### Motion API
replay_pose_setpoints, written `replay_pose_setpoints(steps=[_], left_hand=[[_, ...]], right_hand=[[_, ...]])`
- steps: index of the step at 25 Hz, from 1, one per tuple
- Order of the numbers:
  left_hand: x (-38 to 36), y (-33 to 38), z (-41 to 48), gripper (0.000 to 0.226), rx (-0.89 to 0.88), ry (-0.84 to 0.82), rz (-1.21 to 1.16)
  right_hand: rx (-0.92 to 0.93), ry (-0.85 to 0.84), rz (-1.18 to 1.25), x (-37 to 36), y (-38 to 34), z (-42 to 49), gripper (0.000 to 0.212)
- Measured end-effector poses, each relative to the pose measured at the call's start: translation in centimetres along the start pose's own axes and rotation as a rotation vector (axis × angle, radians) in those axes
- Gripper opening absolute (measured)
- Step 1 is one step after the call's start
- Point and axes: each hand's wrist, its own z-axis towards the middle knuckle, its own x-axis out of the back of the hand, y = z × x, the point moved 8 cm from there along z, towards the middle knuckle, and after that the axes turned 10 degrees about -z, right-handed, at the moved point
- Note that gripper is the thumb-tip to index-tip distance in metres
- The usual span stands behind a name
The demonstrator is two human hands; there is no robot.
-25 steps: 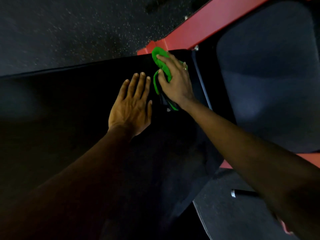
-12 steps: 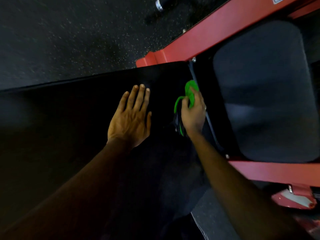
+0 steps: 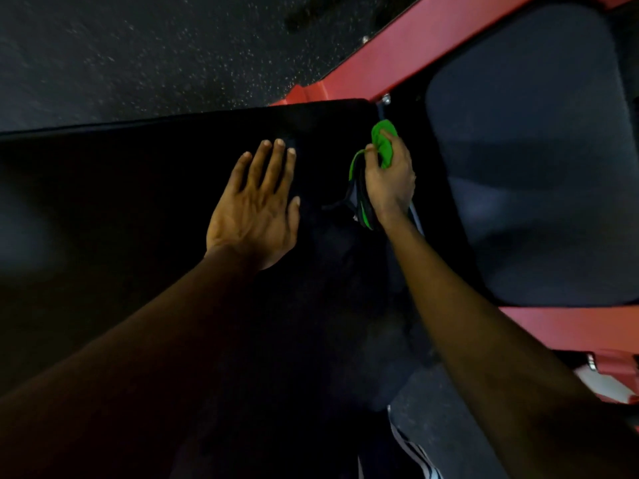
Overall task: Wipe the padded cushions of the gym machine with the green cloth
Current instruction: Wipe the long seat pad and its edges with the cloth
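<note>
2 hands are in view, both bare. The left hand [image 3: 254,216] lies flat and palm down on the big black cushion [image 3: 138,202], its fingers straight and close together, holding nothing. The right hand [image 3: 390,183] has its fingers and thumb curled round the 1 green cloth [image 3: 383,143] and grips it at the cushion's right edge, near the far right corner. The cloth is bunched: a bright green wad shows past the fingertips, a thin green loop stands beside the thumb, and a darker fold with a green edge hangs out under the wrist. Whether the wad presses on the side of the padding or only lies close to it cannot be told.

2 padded cushions can be counted. The black one fills the left and middle of the view; the second cushion [image 3: 529,167], dark grey with rounded corners, sits to the right across a dark gap. The cloth is in that gap, on the black cushion's side.

2 bars of the red frame [image 3: 432,53] show, 1 slanting along the far side and 1 below the grey cushion. A bolt [image 3: 386,98] sits just beside the black cushion's corner. A white label [image 3: 601,385] lies on the red part at the lower right; its writing is too blurred to read. The floor [image 3: 138,46] is dark and speckled.
</note>
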Motion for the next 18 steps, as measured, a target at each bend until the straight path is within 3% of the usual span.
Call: replay_pose_setpoints(steps=[6, 9, 14, 18], left_hand=[[-0.2, -0.1, 0.0, 0.07, -0.007, 0.031, 0.011], [-0.4, 0.2, -0.5, 0.069, -0.019, 0.058, 0.027], [0.1, 0.0, -0.1, 0.068, -0.048, 0.073, 0.068], [0.1, -0.1, 0.0, 0.073, -0.071, 0.116, 0.105]], right_hand=[[0.2, -0.084, 0.03, 2.1, 1.2, -16.5, 0.048], [0.278, -0.042, 0.015, 1.6, 1.6, -13.8, 0.046], [0.244, 0.038, 0.01, 0.6, -0.3, -2.4, 0.043], [0.35, -0.056, 0.104, 1.2, 0.2, -7.9, 0.045]])
